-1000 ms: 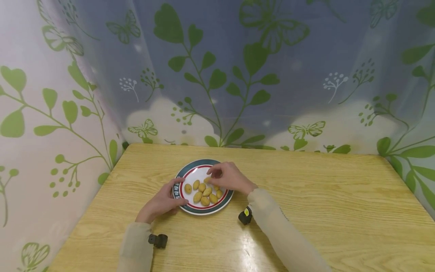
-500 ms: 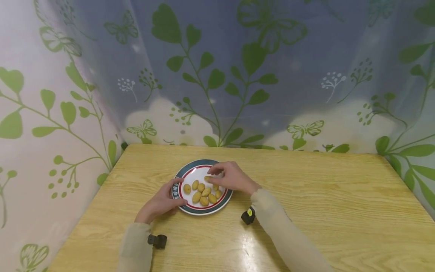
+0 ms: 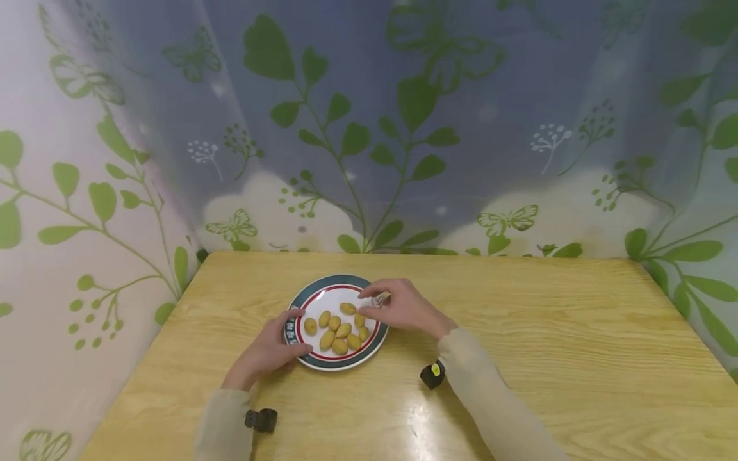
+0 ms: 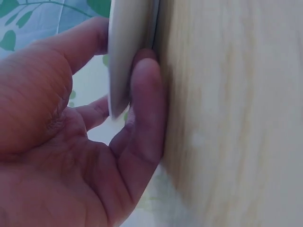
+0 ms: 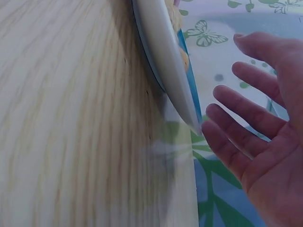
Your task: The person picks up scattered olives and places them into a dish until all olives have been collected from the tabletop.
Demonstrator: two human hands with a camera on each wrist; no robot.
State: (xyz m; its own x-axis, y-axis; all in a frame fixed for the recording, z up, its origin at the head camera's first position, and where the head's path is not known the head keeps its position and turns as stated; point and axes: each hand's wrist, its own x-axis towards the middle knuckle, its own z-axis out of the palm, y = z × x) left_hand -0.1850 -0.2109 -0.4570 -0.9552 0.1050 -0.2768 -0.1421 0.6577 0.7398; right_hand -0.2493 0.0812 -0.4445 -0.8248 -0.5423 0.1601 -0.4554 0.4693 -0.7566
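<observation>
A round white plate point(image 3: 337, 365) with a teal rim and red ring lies on the table, bearing several small oval yellow-brown pieces that look like small potatoes point(image 3: 343, 330). My left hand point(image 3: 268, 349) grips the plate's left edge, some digits over the rim and others curled beneath it, as the left wrist view shows on the plate's underside point(image 4: 125, 56). Over the right part of the plate is my right hand point(image 3: 400, 306), its fingers spread and holding nothing. One piece point(image 3: 348, 308) lies just left of its fingertips. The right wrist view shows these fingers point(image 5: 236, 118) apart beside the rim.
The wooden table point(image 3: 519, 333) stretches well to the right of the plate. A patterned curtain point(image 3: 507, 128) with leaves and butterflies hangs behind its far edge and along the left side. A small black camera sits at each wrist.
My right hand has drawn off to the right, leaving the uppermost piece lying on the plate in plain sight. My left hand keeps its grip on the rim. The head view has shifted slightly.
</observation>
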